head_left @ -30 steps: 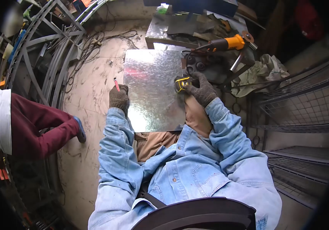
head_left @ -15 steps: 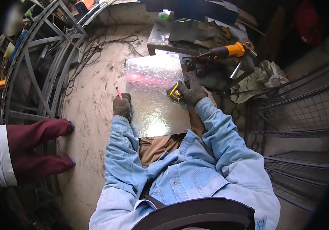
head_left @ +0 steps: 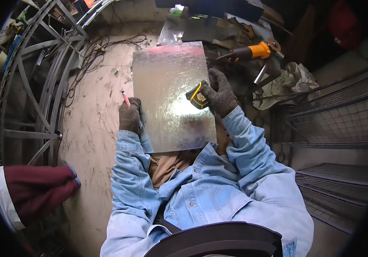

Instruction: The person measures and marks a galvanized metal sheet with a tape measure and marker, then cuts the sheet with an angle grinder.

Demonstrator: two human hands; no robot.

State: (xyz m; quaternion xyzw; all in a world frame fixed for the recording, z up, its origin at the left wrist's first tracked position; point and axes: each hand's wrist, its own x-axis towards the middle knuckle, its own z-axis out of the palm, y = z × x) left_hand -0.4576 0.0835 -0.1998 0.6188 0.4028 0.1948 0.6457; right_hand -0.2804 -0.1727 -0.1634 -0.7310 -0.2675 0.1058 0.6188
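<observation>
A shiny galvanized metal sheet (head_left: 166, 85) is held in front of my body, its lower edge near my lap. My left hand (head_left: 130, 115), in a dark knit glove, is closed at the sheet's left edge. A red and white marker (head_left: 125, 99) sticks up out of that hand. My right hand (head_left: 222, 94), gloved too, is at the right edge. A black and yellow tape measure (head_left: 198, 95) is gripped in it, lying over the sheet's face. Fingers behind the sheet are hidden.
An orange and black angle grinder (head_left: 252, 52) lies on the bench at upper right, beside a crumpled pale sack (head_left: 289, 85). Wire mesh racks (head_left: 334, 120) stand right. Steel trusses (head_left: 38, 85) and a loose cable (head_left: 91, 60) are left. A person in maroon trousers (head_left: 38, 188) stands lower left.
The sheet now sits tilted differently, its glare moved up and its top covering more of the bench edge. The tape measure shows more fully. The other person's legs have shifted down and closer together.
</observation>
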